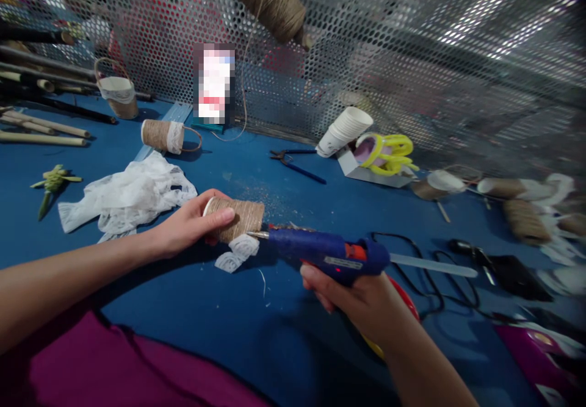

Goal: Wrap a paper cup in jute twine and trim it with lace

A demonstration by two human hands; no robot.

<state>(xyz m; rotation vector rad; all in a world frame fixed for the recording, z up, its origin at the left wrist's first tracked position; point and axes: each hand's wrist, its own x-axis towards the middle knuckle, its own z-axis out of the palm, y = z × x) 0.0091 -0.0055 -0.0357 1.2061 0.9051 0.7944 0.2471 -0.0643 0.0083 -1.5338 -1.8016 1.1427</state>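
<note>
My left hand [195,221] is closed around a paper cup wrapped in brown twine [240,218], lying on its side with its white rim toward the palm. A white lace strip [238,254] hangs at the cup's lower edge; whether it is stuck on, I cannot tell. My right hand [348,291] grips a blue hot glue gun [315,248] by its handle. The gun's metal nozzle points left and meets the cup near the lace. A clear glue stick [434,265] juts from the gun's rear, and a small red light glows on its side.
A heap of white lace [137,196] lies left, near a finished twine cup with handle [165,136]. Blue-handled pliers [300,166], stacked paper cups [345,129] and a white box with yellow-handled scissors [384,157] sit behind. Black cable [425,279] loops at right. A perforated metal screen [284,77] stands behind.
</note>
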